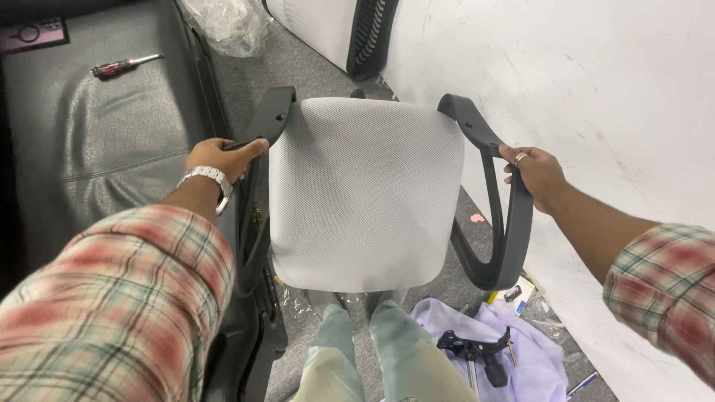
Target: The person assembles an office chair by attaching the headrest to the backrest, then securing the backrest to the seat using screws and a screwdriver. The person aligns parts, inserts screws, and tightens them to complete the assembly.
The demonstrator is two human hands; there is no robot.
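A person looks down at a chair seat point(365, 193) with a light grey mesh cushion. It sits in the middle of the view, just above the person's legs point(372, 350).

The left hand point(222, 158) is at about 9 o'clock from the seat. Its fingers are wrapped around the left black armrest point(269, 119). A silver watch point(208, 179) is on that wrist. The right hand point(536, 175) is at about 3 o'clock. It is closed around the right black armrest point(500, 223), and it wears a ring. So both hands are holding the chair by its arms.

Both armrests look joined to the seat already. I cannot see a base or wheels under the seat from here. A chair back point(350, 30) with black mesh at its edge leans by the white wall point(596, 97) at 12 o'clock, well apart from the seat, so that part looks not yet put on.

A red and black screwdriver point(123, 67) lies on a black leather sofa point(97, 149) at 10 o'clock. Clear plastic wrap point(227, 26) lies on the grey floor point(313, 74) at 11 o'clock. At 5 o'clock a black metal part point(477, 350) rests on a pale purple sheet point(521, 350), near the person's feet.
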